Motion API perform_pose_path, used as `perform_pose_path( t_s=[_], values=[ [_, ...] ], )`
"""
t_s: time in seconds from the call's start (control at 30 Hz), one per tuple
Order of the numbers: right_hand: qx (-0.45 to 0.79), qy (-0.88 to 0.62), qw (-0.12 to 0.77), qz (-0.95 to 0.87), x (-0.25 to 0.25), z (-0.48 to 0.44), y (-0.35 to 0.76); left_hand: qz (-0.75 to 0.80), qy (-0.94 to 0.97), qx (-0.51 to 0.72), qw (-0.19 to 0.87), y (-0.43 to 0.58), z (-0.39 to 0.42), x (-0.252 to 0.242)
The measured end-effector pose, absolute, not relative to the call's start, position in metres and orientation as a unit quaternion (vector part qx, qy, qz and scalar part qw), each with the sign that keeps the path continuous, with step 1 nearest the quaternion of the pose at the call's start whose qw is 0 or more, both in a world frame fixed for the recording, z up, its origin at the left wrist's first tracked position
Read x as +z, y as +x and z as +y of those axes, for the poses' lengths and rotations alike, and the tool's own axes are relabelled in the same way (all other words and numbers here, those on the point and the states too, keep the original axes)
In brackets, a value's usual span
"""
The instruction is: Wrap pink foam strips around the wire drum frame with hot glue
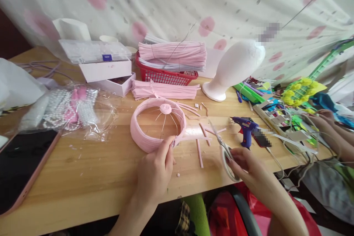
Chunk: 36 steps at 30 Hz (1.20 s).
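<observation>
My left hand (pixel 159 166) pinches the near right rim of a pink ring-shaped band (pixel 143 143), which looks wound from fuzzy pink strips. Inside the ring sits a small pink coil (pixel 165 108) with thin pale wires fanning out from it. Pink strip ends (pixel 195 138) stick out to the right of my left fingers. My right hand (pixel 246 164) is closed on the handles of a pair of scissors (pixel 225 151), whose blades point up and left over the table. Short cut pink pieces (pixel 199 153) lie between the hands.
A blue glue gun (pixel 246 129) with a cable stands right of the scissors. Behind are a white foam head (pixel 235 68), a red basket (pixel 166 75) of pink pipe cleaners and a pink bundle (pixel 166 90). Bagged beads (pixel 74 108) and a phone (pixel 26 166) lie left. Another person's hand (pixel 322 121) is far right.
</observation>
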State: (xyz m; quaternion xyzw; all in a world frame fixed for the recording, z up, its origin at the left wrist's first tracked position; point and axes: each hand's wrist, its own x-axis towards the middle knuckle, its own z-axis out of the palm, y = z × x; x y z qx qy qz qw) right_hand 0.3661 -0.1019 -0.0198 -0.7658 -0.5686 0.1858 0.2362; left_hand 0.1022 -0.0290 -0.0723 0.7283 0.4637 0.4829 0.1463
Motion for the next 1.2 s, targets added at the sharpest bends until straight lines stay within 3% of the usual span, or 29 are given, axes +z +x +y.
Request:
perform_pose_path(
  t_s=[0.1, 0.3, 1.2],
  values=[
    [0.351, -0.72, 0.293, -0.521, -0.011, -0.13, 0.367, 0.461, 0.718, 0.487, 0.188, 0.103, -0.029, -0.069],
    [0.467, -0.657, 0.282, -0.52, -0.03, -0.144, 0.334, 0.478, 0.699, 0.471, 0.245, 0.105, -0.03, -0.066],
    [0.614, -0.54, 0.308, -0.487, -0.041, -0.106, 0.295, 0.496, 0.709, 0.462, 0.196, 0.107, -0.031, -0.071]
  ],
)
